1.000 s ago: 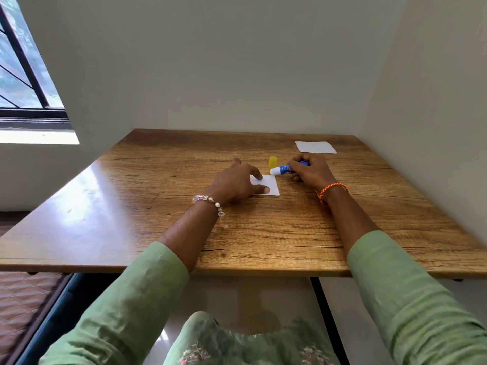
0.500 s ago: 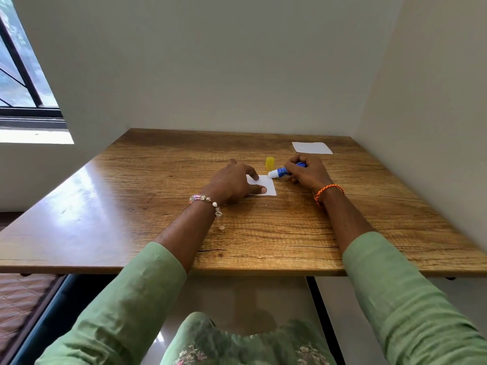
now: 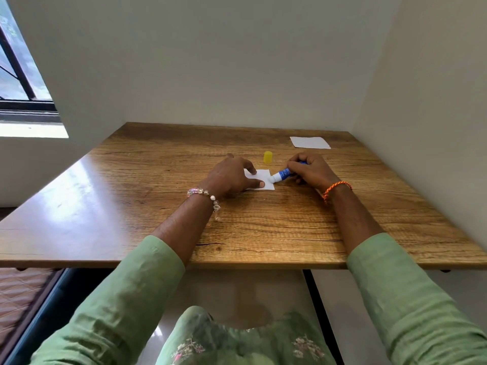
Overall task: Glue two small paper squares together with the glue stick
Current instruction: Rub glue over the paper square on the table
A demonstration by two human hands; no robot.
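Here, you are partway through the gluing step. Your left hand lies flat on the wooden tabletop, fingers spread and pressing down on the near paper square so it cannot slide — thumb on its near edge, a fingertip on its far edge. It pins the paper rather than clasping anything. Your right hand has its grip closed around the blue barrel of the glue stick, which is tilted low, its white tip touching the right edge of that square.

The yellow cap is already off and stands upright on the tabletop just beyond the square, between your two hands. The second paper square lies untouched near the far right corner, well apart from the first.

So the cap is removed and glue seems to be going onto the first square — how much of its face is covered cannot be told from this view. What looks left: finishing the coat, fetching the second square, laying it over the first, and pressing the two together.
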